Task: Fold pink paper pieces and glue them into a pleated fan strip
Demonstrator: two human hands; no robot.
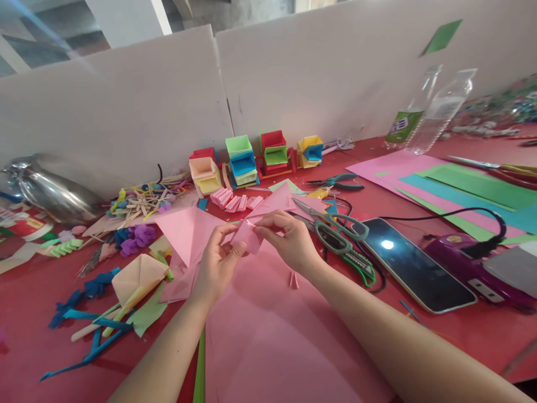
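The piece in work is a small pink folded paper (248, 239), smooth and flat on its near face, with a creased, layered edge along the top. It sits between the two hands, raised over a large pink sheet (268, 341) that spreads toward 6 o'clock.

The left hand (220, 260) comes in from 7 o'clock, its thumb laid across the paper's lower left and its fingers behind, pinching it. The right hand (289, 240) reaches in from 4 o'clock, wrist bent inward, thumb and forefinger pinching the upper right edge; the other fingers curl in, partly hidden.

Around 12 o'clock from the paper stand little open-mouthed paper boxes: a light green box (238, 145) behind a blue box (242, 164), and a red box (272, 140) behind a green one. A peach box (203, 168) is at 11 o'clock, and a yellow box (307, 154) with blue paper at its front is at 1 o'clock. At 2 o'clock two clear bottles (444, 112) stand close together; their contents I cannot tell.
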